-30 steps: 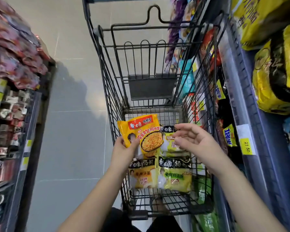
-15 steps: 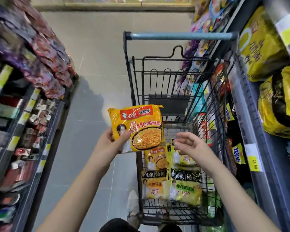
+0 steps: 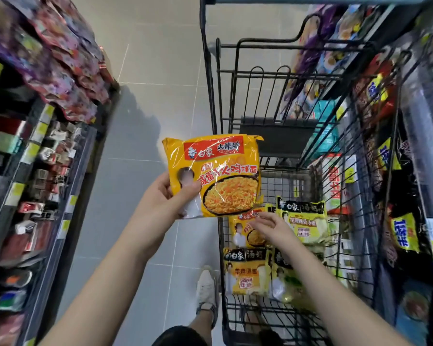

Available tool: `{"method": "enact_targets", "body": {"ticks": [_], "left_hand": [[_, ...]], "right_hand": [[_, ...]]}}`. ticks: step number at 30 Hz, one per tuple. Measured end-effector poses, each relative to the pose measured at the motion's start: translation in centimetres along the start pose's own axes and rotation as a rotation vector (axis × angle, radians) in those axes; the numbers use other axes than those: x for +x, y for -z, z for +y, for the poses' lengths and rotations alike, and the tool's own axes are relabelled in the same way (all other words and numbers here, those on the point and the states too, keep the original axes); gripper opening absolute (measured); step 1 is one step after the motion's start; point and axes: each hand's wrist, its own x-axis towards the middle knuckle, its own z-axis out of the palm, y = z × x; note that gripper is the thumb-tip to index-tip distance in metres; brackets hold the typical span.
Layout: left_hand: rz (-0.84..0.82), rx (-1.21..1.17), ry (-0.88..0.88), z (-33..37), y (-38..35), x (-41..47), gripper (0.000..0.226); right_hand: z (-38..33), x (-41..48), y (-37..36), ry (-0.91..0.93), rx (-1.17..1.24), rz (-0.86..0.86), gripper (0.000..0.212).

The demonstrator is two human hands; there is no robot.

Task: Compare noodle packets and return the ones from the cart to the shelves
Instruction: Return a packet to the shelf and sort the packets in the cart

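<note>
The left hand (image 3: 165, 203) pinches the lower left corner of a yellow noodle packet (image 3: 215, 171), upright over the cart's (image 3: 275, 138) left edge. The right hand (image 3: 270, 228), fingers loosely spread, hovers above four packets (image 3: 245, 270) lying in the cart.

The floor (image 3: 160, 71) between the left shelves (image 3: 48, 171) and the cart (image 3: 209, 83) lay open as a wide lane, with only a shoe (image 3: 206, 288) at its near end, beside the cart. The cart stood close along the right shelves (image 3: 430, 146), its wire side screening the stock there. Its top was open to entry from above. Wire walls shut the sides, and the seat flap (image 3: 273, 143) barred the far end. Packets (image 3: 245, 270) covered the near basket floor, and bare mesh showed farther in. The held packet (image 3: 215, 176) hung across the cart's left rim, with the right hand (image 3: 268, 226) just below its lower edge.
</note>
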Motion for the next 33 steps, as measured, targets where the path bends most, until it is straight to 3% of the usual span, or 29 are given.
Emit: {"method": "enact_targets", "body": {"ticks": [11,17,22,29,33], "left_hand": [[-0.010,0.013,0.020,-2.6,1.5,2.5,0.059],[-0.020,0.042,0.028,-3.1,2.2,2.8,0.050],[-0.024,0.047,0.046,-3.7,2.3,2.9,0.048],[-0.033,0.032,0.074,-4.2,2.7,3.0,0.046],[-0.048,0.015,0.071,-4.4,3.2,3.0,0.046]], "right_hand": [[4.2,8.0,-2.5,-0.126,-0.259,0.086,0.095],[5.1,9.6,-3.2,-0.216,-0.329,0.137,0.093],[7.2,11.6,-3.1,-0.221,-0.398,0.226,0.104],[5.7,11.1,-3.8,-0.259,-0.451,0.263,0.097],[5.4,12.0,-3.5,-0.301,-0.424,0.266,0.074]]}}
